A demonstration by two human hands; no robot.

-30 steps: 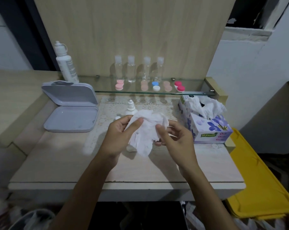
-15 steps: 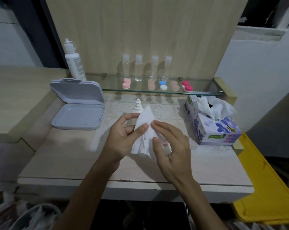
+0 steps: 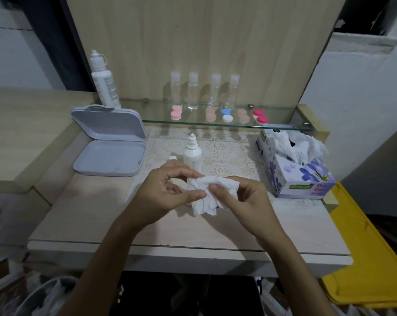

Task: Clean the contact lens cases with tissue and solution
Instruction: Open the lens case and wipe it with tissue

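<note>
1. Over the pale wooden table point(image 3: 83, 215), just in front of the small white dropper bottle point(image 3: 192, 156), two bare hands are holding a crumpled white tissue point(image 3: 206, 195) between them.
2. At the tissue's left edge, the left hand point(image 3: 167, 195) is pinching it, thumb pressing against curled fingers.
3. On the tissue's right side, the right hand point(image 3: 245, 201) is closing thumb and fingers over the paper, its lower corners hanging loose toward the table.
4. Whether a lens case is sitting inside the tissue cannot be told, since the paper and fingers are covering it.
5. Behind the dropper bottle, on a glass shelf point(image 3: 281, 126), five lens cases are lying in a row: a pink case point(image 3: 176, 112), a peach case point(image 3: 210, 114), a blue and white case point(image 3: 226, 115), a second peach case point(image 3: 243, 115) and a red case point(image 3: 260, 116).
6. Behind those cases, four clear bottles point(image 3: 204, 92) are standing upright against the wooden back panel.
7. Left of the dropper bottle, a grey box point(image 3: 111, 153) is lying open, with a tall white bottle point(image 3: 103, 80) standing behind it.
8. Right of the dropper bottle, a floral tissue box point(image 3: 297, 172) is sitting on a lace mat point(image 3: 227, 151), tissues sticking out of its top.
</note>
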